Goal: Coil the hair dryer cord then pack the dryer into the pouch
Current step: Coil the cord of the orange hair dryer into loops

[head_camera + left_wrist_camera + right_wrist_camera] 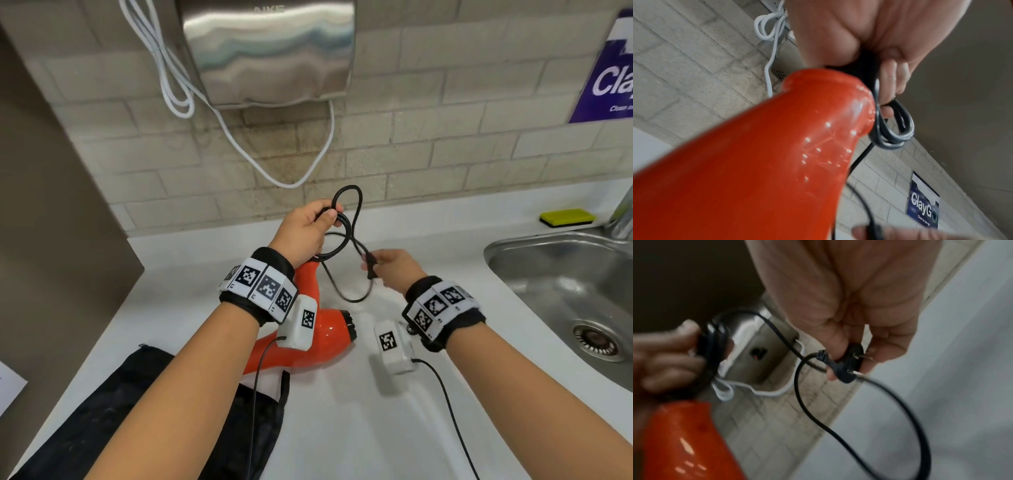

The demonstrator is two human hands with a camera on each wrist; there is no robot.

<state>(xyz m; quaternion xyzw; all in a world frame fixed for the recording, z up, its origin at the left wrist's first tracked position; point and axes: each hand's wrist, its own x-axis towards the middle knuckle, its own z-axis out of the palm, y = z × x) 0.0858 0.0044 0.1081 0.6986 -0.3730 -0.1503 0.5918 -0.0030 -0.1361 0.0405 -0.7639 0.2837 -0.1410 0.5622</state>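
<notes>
Several cord (346, 236) loops sit gripped in the left hand (303, 228); the right hand (394, 270) pinches the plug (846, 365) — loosen either grip and the coil springs apart.

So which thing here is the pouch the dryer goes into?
Start at the white countertop and look to its near left edge. The flat black fabric pouch lies there, beside the glossy orange hair dryer; it is the only soft, dark, limp item.
</notes>
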